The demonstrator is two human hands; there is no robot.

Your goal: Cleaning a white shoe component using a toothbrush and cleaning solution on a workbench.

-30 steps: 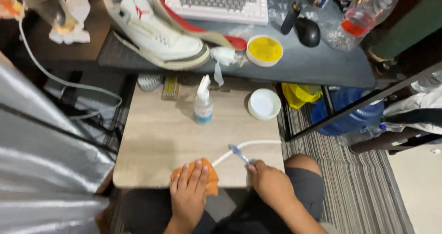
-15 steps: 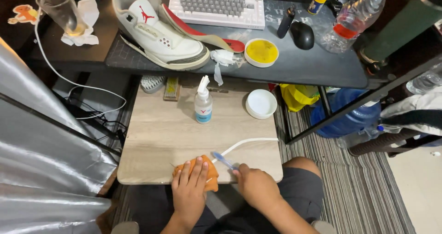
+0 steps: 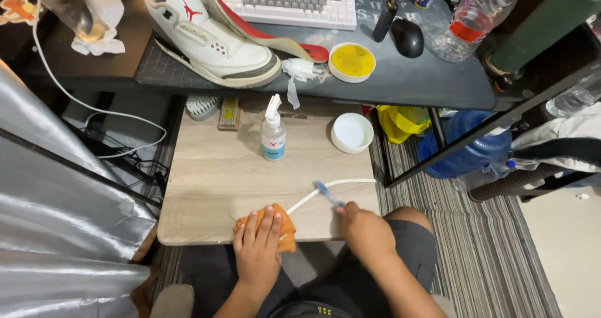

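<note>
Left hand: we see the left hand point(image 3: 260, 246) lying flat, fingers spread, pressing an orange cloth point(image 3: 278, 227) onto the near edge of the wooden surface point(image 3: 219, 174); its grip is released, nothing clasped.
Right hand: the right hand point(image 3: 365, 230) is clenched around the handle of a small blue brush point(image 3: 327, 193), bristle end pointing away from us.
White lace: a white shoelace point(image 3: 332, 185) runs from under the cloth across the surface, curving right towards its edge; the brush head rests on or just over it, we cannot tell which.
Handling: we judge the lace light, limp and apt to slide, best pinned at one end as the cloth does now; the brush is stiff and light, best held low on the handle.
Nearby: a spray bottle point(image 3: 273, 133) stands upright further back, a white lid point(image 3: 351, 132) to its right.
Beyond: on the dark desk point(image 3: 400, 80) lie a white sneaker point(image 3: 206, 33) and a tub of yellow paste point(image 3: 352, 61).
</note>
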